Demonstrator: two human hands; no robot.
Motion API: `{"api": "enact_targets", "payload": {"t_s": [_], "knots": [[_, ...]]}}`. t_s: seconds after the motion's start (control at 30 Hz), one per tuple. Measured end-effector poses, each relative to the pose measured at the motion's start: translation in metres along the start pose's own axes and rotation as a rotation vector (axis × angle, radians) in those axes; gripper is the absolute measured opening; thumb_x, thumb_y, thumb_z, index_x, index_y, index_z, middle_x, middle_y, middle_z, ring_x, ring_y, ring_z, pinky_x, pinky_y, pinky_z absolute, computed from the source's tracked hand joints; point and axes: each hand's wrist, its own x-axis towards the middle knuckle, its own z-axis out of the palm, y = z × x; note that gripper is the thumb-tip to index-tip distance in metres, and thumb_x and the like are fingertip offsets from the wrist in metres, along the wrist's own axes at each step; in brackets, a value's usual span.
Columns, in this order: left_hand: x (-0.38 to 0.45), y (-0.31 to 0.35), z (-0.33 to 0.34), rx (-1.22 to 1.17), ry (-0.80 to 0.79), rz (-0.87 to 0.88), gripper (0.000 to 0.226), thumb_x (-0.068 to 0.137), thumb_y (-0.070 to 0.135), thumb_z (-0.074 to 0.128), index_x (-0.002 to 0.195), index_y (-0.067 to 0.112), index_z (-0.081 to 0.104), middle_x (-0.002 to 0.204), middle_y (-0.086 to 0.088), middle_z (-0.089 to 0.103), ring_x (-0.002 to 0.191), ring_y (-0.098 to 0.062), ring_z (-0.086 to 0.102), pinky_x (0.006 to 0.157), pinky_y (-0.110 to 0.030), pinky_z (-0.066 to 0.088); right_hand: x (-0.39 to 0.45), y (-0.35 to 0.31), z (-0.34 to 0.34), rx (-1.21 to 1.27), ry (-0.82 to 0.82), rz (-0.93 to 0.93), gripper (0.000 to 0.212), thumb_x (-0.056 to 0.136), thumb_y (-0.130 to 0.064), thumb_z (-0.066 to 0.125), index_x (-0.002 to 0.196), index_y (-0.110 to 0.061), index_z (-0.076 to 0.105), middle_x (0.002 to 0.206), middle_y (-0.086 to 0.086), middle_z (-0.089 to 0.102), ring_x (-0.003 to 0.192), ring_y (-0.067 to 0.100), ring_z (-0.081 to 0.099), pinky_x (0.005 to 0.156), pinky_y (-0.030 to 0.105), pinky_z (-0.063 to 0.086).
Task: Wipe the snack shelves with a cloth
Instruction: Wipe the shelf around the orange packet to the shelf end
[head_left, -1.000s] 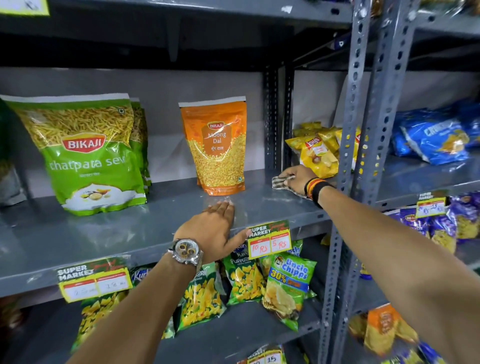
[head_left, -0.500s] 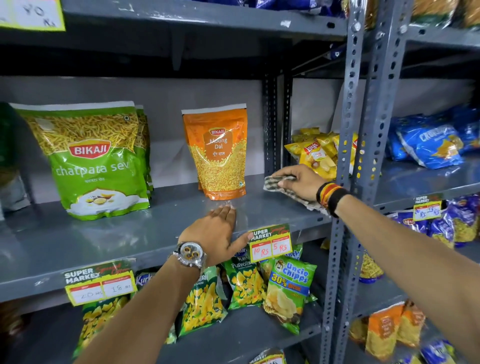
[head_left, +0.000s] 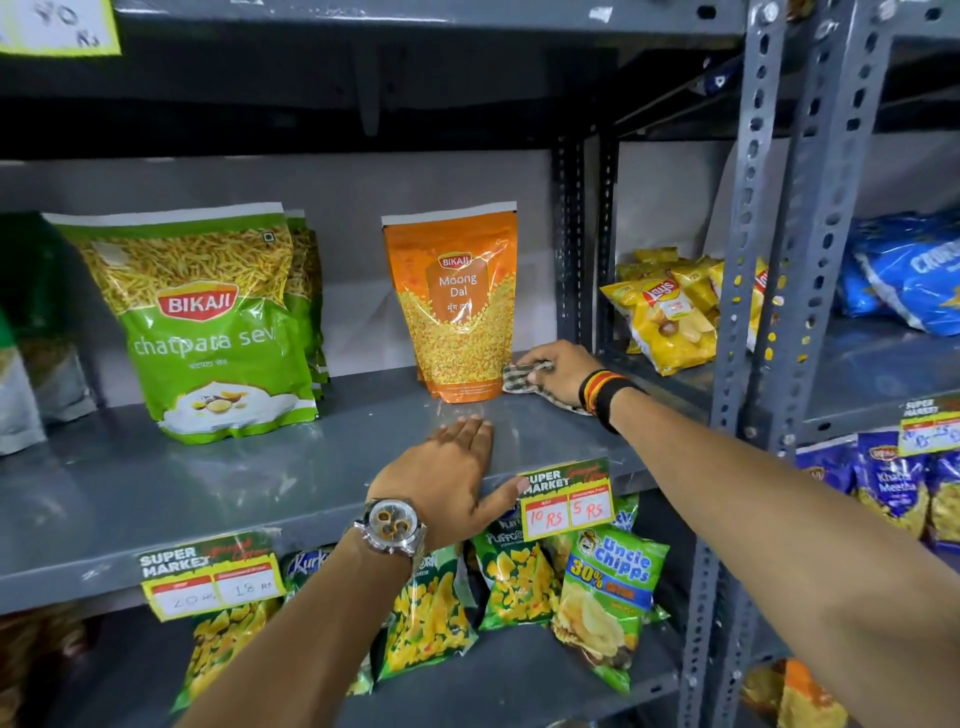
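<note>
Cloth (head_left: 524, 375) lies bunched on the grey shelf (head_left: 156, 488), clamped under the right hand (head_left: 558, 370), touching the orange Moong Dal pouch (head_left: 453, 306). Pushing further left could topple the pouch. Left hand (head_left: 451, 475) rests flat, fingers spread, bracing.

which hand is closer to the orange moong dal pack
Right. The right hand presses the cloth beside the orange moong dal pack; the left hand lies flat in front, apart.
</note>
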Motion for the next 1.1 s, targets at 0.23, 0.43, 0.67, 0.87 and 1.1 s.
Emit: {"api": "enact_targets", "payload": {"t_s": [0.23,0.43,0.67,0.87,1.1], "knots": [[-0.004,0.002,-0.002,-0.006,0.007,-0.004,0.087,0.098,0.070,0.021,0.157,0.005,0.021,0.164,-0.015,0.029,0.148,-0.029,0.031,0.115,-0.039,0.033,-0.044,-0.007,-0.019,-0.116,-0.261,-0.207,0.027,0.096,-0.014,0.053,0.117,-0.023,0.067,0.127,0.002,0.063,0.118,0.019,0.056,0.102,0.033,0.042],[-0.003,0.000,-0.001,-0.013,0.001,-0.025,0.089,0.097,0.072,0.020,0.157,0.006,0.024,0.164,-0.013,0.028,0.149,-0.029,0.031,0.114,-0.042,0.036,-0.035,0.001,-0.047,-0.055,-0.101,-0.090,0.031,0.092,-0.009,0.056,0.114,-0.026,0.070,0.126,0.002,0.067,0.119,0.021,0.059,0.100,0.028,0.043],[-0.004,0.002,-0.003,-0.015,0.007,-0.010,0.090,0.096,0.073,0.020,0.155,0.005,0.026,0.163,-0.014,0.031,0.147,-0.030,0.033,0.111,-0.043,0.039,-0.077,-0.008,-0.027,-0.052,-0.200,-0.216,0.026,0.093,-0.015,0.060,0.116,-0.023,0.069,0.123,0.000,0.065,0.114,0.011,0.058,0.100,0.031,0.046],[-0.004,-0.001,-0.001,-0.022,-0.009,-0.011,0.091,0.096,0.074,0.019,0.155,0.005,0.026,0.163,-0.014,0.029,0.148,-0.030,0.033,0.111,-0.046,0.040,-0.110,0.008,-0.077,0.037,-0.164,-0.156,0.027,0.095,-0.008,0.057,0.117,-0.019,0.069,0.121,-0.004,0.067,0.111,0.008,0.059,0.095,0.023,0.043],[-0.005,0.001,-0.001,-0.021,-0.009,-0.013,0.091,0.094,0.075,0.018,0.154,0.007,0.029,0.162,-0.014,0.033,0.144,-0.031,0.039,0.106,-0.047,0.045,-0.102,0.024,-0.049,-0.027,-0.002,0.041,0.030,0.095,-0.007,0.051,0.108,-0.024,0.071,0.118,0.005,0.071,0.112,0.022,0.064,0.101,0.032,0.047]]}}
